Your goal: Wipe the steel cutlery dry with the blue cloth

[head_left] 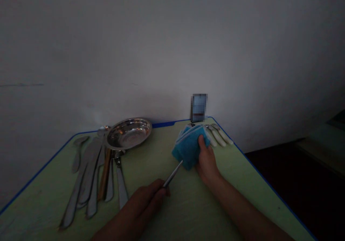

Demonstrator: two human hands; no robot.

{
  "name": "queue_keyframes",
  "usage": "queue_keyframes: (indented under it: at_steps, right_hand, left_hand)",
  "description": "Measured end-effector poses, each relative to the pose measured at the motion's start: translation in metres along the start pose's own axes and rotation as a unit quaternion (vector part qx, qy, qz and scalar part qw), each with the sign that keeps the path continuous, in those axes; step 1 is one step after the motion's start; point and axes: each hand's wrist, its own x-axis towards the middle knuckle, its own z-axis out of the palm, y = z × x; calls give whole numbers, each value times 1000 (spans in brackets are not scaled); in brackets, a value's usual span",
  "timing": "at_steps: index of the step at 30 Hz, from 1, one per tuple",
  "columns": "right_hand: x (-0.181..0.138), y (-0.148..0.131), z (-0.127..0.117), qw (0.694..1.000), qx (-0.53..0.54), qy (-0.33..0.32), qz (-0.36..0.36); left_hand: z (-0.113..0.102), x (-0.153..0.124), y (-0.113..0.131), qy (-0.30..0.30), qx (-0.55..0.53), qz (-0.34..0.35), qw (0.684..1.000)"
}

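My left hand [147,198] is closed around the handle end of a slim metal utensil [172,174], whose far end disappears into a folded blue cloth [188,146]. My right hand [206,158] grips that cloth from the right side, thumb on top, pinching it around the utensil's tip. Both hands are over the pale green table [188,205] near its middle. The utensil's covered end is hidden, so I cannot tell what kind it is.
A shiny steel bowl [128,133] sits at the back left, resting over a row of several knives and spoons [91,176]. White-handled cutlery [219,135] lies behind the cloth. A small dark object [199,107] leans against the wall. The table's right edge drops off.
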Motion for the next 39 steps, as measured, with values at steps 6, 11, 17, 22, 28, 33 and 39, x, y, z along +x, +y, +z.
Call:
queue_keyframes:
  at_steps: [6,11,17,22,28,33,39]
  right_hand:
    - [-3,-3,0,999,-27,-18,-28]
    - [-7,-5,1,998,-43,-44,-23]
    - [-8,-5,3,999,-20,-30,14]
    - [-7,-7,5,996,46,4,80]
    - [-4,-10,5,993,69,20,98]
    - [-4,-11,5,993,68,19,95]
    - [-3,-8,4,995,59,18,83]
  left_hand:
    - [-3,0,5,-12,-3,-14,1000]
    - [-3,0,5,-19,1,-18,1000]
    - [-3,2,7,-9,-15,-14,1000]
    - [-5,-1,7,-6,-35,-45,998]
    - [-6,-7,-3,-42,-49,-79,995]
    - [-6,-7,-3,-54,-37,-70,995]
    - [-4,-5,-8,-48,-18,-40,998]
